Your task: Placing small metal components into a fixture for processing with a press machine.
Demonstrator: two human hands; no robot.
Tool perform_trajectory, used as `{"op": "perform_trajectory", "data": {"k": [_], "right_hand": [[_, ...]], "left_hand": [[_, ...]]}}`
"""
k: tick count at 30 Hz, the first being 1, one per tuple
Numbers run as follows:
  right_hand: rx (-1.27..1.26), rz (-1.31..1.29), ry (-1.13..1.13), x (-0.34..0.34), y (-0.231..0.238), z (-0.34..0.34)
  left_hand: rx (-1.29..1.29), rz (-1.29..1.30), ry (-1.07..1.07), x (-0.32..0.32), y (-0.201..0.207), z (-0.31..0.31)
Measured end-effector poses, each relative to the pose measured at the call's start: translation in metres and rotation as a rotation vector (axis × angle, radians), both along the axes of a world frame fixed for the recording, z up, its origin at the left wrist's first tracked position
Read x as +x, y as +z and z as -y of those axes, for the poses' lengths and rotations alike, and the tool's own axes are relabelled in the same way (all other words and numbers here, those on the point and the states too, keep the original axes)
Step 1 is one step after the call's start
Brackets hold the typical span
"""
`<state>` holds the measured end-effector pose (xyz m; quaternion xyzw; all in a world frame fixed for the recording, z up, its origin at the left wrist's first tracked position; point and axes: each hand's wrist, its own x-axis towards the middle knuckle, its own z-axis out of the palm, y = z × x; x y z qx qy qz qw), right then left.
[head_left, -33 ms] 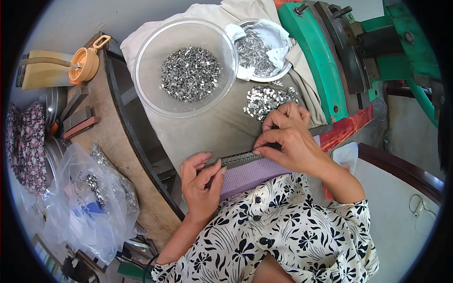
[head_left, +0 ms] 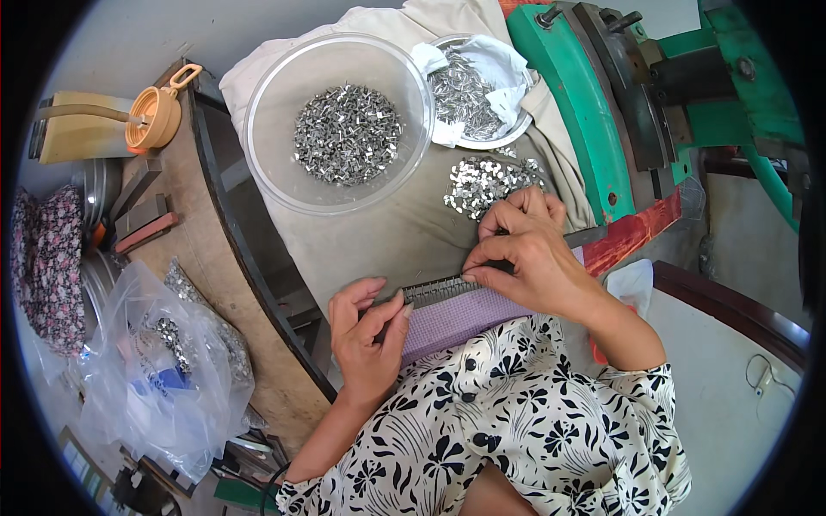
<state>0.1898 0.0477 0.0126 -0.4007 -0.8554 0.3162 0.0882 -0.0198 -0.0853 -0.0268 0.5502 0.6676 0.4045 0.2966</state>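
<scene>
A narrow dark metal strip [head_left: 434,291] with a row of thin, closely set metal pieces lies along the far edge of a purple checked cloth [head_left: 460,322] at my lap. My left hand [head_left: 366,335] pinches the strip's left end between thumb and forefinger. At its right part, the thumb and forefinger of my right hand [head_left: 529,254] are pressed together; whatever small thing may be between them is hidden. Just beyond the right hand sits a pile of small shiny flat metal pieces [head_left: 482,182] on the beige cloth [head_left: 344,245].
A clear plastic bowl [head_left: 267,163] holds many small metal parts. Behind it, a metal bowl [head_left: 519,131] lined with white plastic contains thin pins. A green machine [head_left: 568,103] stands at right. Leftward are a wooden table [head_left: 202,232], an orange cup-like lid [head_left: 155,120] and a plastic bag [head_left: 172,413].
</scene>
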Motion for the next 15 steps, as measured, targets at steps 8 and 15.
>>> {"op": "perform_trajectory", "data": {"k": [8, 15], "right_hand": [[0.009, 0.005, 0.025, 0.0085, 0.0029, -0.0044], [0.075, -0.003, -0.003, 0.0074, -0.0029, 0.0025]], "left_hand": [[-0.003, -0.004, 0.000, -0.0004, 0.0008, -0.0001], [0.004, -0.010, 0.018, 0.0013, -0.0005, -0.0009]]}}
